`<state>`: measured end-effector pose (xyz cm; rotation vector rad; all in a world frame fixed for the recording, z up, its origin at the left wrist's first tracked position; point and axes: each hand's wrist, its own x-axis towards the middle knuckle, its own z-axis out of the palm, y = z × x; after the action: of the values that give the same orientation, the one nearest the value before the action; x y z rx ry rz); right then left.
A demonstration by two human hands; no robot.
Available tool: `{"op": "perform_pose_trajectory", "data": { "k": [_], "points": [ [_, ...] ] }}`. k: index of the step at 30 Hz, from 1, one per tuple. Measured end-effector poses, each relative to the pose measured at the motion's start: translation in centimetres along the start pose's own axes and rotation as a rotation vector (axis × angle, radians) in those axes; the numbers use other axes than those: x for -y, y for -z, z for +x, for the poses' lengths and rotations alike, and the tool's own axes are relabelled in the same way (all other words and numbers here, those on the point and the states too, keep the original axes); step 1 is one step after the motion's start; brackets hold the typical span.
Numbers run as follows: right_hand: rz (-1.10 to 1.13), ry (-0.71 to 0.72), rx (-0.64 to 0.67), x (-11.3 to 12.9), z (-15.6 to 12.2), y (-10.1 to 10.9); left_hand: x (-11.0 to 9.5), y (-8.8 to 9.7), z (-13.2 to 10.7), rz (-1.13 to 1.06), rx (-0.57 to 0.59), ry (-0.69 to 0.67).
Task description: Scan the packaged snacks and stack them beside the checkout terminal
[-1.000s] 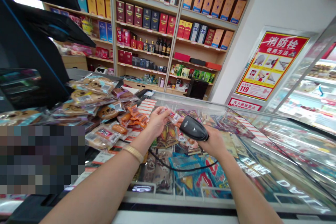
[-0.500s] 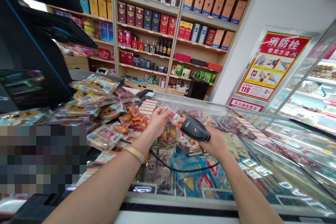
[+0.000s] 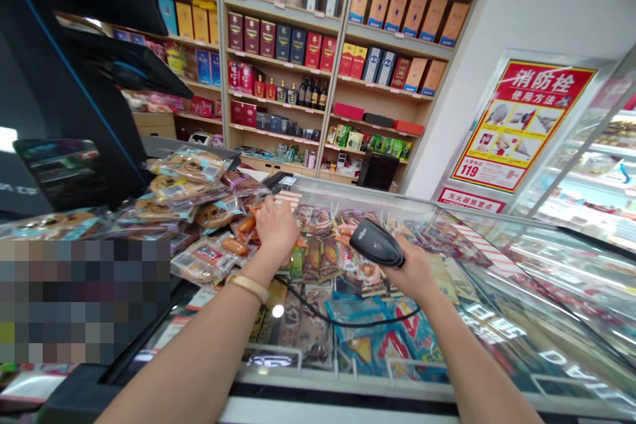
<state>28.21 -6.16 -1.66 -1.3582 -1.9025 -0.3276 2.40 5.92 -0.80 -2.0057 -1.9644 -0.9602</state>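
Note:
My right hand is wrapped around a black handheld barcode scanner, held above the glass-topped display case with its nose pointing left. A black cable curves below it. Over at the left, my left hand is closed with fingers bent down among small orange snack packets; orange wrapping shows on both sides of the hand, and the fingertips are hidden. Right beside it lies a clear packet with a sausage. Behind my left wrist is a pile of bagged brown snacks.
The glass case spreads below my arms, with many bagged foods under the glass. A dark checkout screen stands at left. Shelves of boxed bottles line the back. A red fire-hydrant poster hangs on the right wall.
My left hand has moved left and down from near the scanner to the orange packets. The small clear packet it held no longer shows. My right hand keeps the scanner almost in place.

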Motion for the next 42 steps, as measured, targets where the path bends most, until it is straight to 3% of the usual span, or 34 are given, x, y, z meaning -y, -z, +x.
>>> {"op": "perform_pose_trajectory", "data": {
  "k": [4, 7, 9, 13, 16, 27, 37, 42],
  "points": [
    [-0.007, -0.007, -0.021, -0.2, 0.0, 0.0, -0.1, 0.3, -0.2, 0.065, -0.064, -0.069],
    [-0.002, -0.013, -0.038, -0.2, 0.1, 0.0, -1.3, 0.0, -0.8, -0.032, -0.083, -0.17],
    [0.008, -0.021, -0.042, -0.2, 0.1, 0.0, -2.4, -0.7, -1.5, -0.163, -0.012, -0.323],
    [0.02, -0.044, -0.063, -0.4, 0.0, 0.0, -4.1, -2.6, -3.4, -0.398, 0.255, -0.727],
    [0.021, -0.046, -0.06, -0.5, 0.0, -0.1, -4.6, -3.8, -4.4, -0.455, 0.363, -0.847],
    [0.038, -0.034, -0.049, -0.4, 0.1, 0.0, -3.9, -4.5, -3.8, -0.612, 0.327, -0.709],
    [-0.006, -0.022, -0.019, -0.6, 0.0, 0.0, -3.3, -3.3, -1.8, -0.67, -0.036, -0.492],
    [-0.087, -0.017, 0.042, -0.1, 0.0, 0.2, -2.8, -2.6, -1.3, -0.603, -0.095, -0.492]
  ]
}}
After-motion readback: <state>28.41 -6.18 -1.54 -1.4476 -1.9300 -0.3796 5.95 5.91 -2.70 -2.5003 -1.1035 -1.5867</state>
